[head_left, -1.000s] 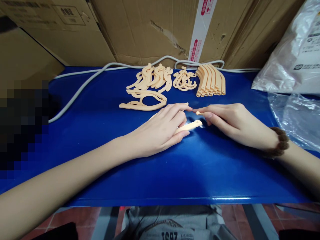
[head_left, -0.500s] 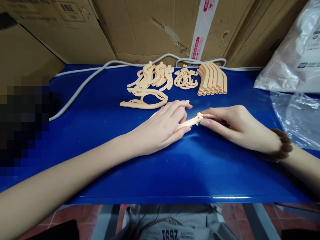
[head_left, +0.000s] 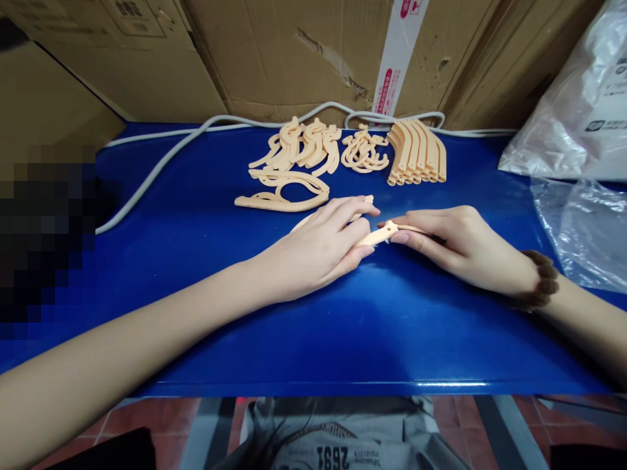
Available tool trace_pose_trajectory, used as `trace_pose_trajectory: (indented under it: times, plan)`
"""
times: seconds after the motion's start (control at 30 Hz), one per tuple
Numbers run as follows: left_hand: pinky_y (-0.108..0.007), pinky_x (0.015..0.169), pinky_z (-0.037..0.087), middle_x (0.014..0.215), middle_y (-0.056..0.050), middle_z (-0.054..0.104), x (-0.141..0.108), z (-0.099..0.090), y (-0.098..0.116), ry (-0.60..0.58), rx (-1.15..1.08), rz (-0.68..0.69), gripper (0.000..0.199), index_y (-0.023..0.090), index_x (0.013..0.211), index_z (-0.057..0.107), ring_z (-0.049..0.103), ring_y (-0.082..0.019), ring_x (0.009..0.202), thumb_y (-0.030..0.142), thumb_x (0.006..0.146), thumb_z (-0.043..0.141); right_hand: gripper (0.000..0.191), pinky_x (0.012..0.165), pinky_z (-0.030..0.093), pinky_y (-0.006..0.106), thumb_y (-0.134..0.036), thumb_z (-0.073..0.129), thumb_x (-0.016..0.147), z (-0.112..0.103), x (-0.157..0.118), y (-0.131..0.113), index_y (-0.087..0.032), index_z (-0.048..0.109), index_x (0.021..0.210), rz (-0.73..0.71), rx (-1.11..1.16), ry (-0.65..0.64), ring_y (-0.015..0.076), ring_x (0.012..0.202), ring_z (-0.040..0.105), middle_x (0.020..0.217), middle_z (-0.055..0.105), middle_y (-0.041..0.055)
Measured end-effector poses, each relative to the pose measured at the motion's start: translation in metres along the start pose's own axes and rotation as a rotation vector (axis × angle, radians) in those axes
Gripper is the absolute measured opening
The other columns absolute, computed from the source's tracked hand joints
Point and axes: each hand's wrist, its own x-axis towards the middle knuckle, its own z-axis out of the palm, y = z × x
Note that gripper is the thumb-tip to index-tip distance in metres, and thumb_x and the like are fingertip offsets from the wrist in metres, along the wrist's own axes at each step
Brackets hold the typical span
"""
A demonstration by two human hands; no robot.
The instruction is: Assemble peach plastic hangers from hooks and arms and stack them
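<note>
My left hand [head_left: 323, 245] is closed over a beige plastic piece [head_left: 376, 237] on the blue table, its far end with a small hole sticking out to the right. Another beige end shows beyond the fingers. With thumb and fingers pinched, my right hand [head_left: 455, 241] holds a thin curved beige part [head_left: 413, 228] against that holed end. Just behind my left hand lies a beige folded frame [head_left: 281, 203]. Farther back are a pile of curved beige pieces [head_left: 298, 147], a heap of small hooks [head_left: 363, 151] and a row of nested curved arms [head_left: 416, 153].
A white cable [head_left: 166, 163] runs along the back and left of the blue table [head_left: 304, 346]. Cardboard boxes [head_left: 284, 59] stand behind it. At the right are a white plastic bag [head_left: 563, 111] and clear film [head_left: 582, 228].
My right hand has shifted slightly left, staying at the holed end. The fingers of my left hand have moved a little on the piece, with the index finger more bent.
</note>
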Motion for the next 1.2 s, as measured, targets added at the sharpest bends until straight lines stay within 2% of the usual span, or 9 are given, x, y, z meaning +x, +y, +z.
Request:
trace_pose_trajectory:
  times: [0.1, 0.33, 0.6, 0.7, 0.83, 1.03, 1.2]
  plan:
    - [-0.046, 0.119, 0.033, 0.14, -0.017, 0.051, -0.0003, -0.0007, 0.0004, -0.012, 0.007, 0.007, 0.022, 0.011, 0.106, 0.057, 0.038, -0.029, 0.141, 0.025, 0.104, 0.04, 0.033, 0.068, 0.046, 0.023, -0.032, 0.044, 0.104, 0.0014, -0.0016, -0.0004, -0.014, 0.069, 0.116, -0.039, -0.103, 0.018, 0.0142, 0.077, 0.066, 0.092, 0.071, 0.0058]
    - [-0.045, 0.12, 0.032, 0.14, -0.018, 0.05, -0.0018, -0.001, -0.0003, -0.034, 0.018, 0.023, 0.024, 0.01, 0.106, 0.057, 0.036, -0.029, 0.142, 0.026, 0.104, 0.038, 0.036, 0.054, 0.04, 0.025, -0.031, 0.043, 0.104, 0.0051, -0.008, -0.0019, -0.01, 0.068, 0.12, -0.141, -0.473, 0.087, 0.0113, 0.059, 0.057, 0.08, 0.065, 0.0036]
    - [-0.044, 0.119, 0.033, 0.141, -0.017, 0.049, -0.0024, -0.0006, -0.0027, -0.038, 0.014, 0.034, 0.026, 0.011, 0.107, 0.057, 0.037, -0.027, 0.141, 0.028, 0.105, 0.036, 0.028, 0.052, 0.036, 0.025, -0.028, 0.048, 0.102, 0.0046, -0.0078, -0.0028, -0.012, 0.07, 0.109, -0.245, -0.715, 0.137, 0.011, 0.058, 0.052, 0.071, 0.059, 0.0002]
    - [-0.044, 0.119, 0.033, 0.142, -0.016, 0.048, -0.003, -0.0014, -0.0035, -0.044, 0.002, 0.044, 0.025, 0.013, 0.107, 0.056, 0.036, -0.026, 0.142, 0.029, 0.105, 0.036, 0.027, 0.052, 0.036, 0.026, -0.029, 0.049, 0.101, 0.004, -0.0075, -0.0024, -0.013, 0.069, 0.093, -0.267, -0.741, 0.148, 0.0112, 0.058, 0.053, 0.069, 0.058, 0.0005]
    - [-0.046, 0.119, 0.034, 0.143, -0.015, 0.048, -0.0032, -0.0032, -0.0036, -0.069, -0.018, 0.054, 0.024, 0.015, 0.105, 0.055, 0.035, -0.025, 0.143, 0.029, 0.105, 0.036, 0.037, 0.052, 0.036, 0.027, -0.032, 0.044, 0.103, 0.0017, -0.0075, -0.0027, -0.016, 0.062, 0.074, -0.264, -0.745, 0.112, 0.0114, 0.059, 0.053, 0.068, 0.058, 0.002]
    - [-0.049, 0.118, 0.036, 0.143, -0.015, 0.049, -0.0029, -0.0053, -0.0028, -0.073, -0.03, 0.058, 0.022, 0.016, 0.103, 0.056, 0.037, -0.027, 0.142, 0.028, 0.104, 0.038, 0.046, 0.053, 0.034, 0.029, -0.04, 0.033, 0.104, 0.0005, -0.0066, -0.0037, -0.02, 0.058, 0.07, -0.13, -0.69, 0.005, 0.0134, 0.06, 0.054, 0.066, 0.056, 0.0028]
    - [-0.049, 0.118, 0.036, 0.143, -0.016, 0.048, -0.003, -0.0055, -0.0038, -0.06, -0.004, 0.056, 0.023, 0.016, 0.106, 0.056, 0.038, -0.027, 0.141, 0.028, 0.105, 0.037, 0.041, 0.053, 0.031, 0.029, -0.039, 0.036, 0.104, 0.0025, -0.0056, -0.0002, -0.019, 0.056, 0.074, -0.078, -0.46, 0.006, 0.0115, 0.055, 0.048, 0.069, 0.053, 0.0018]
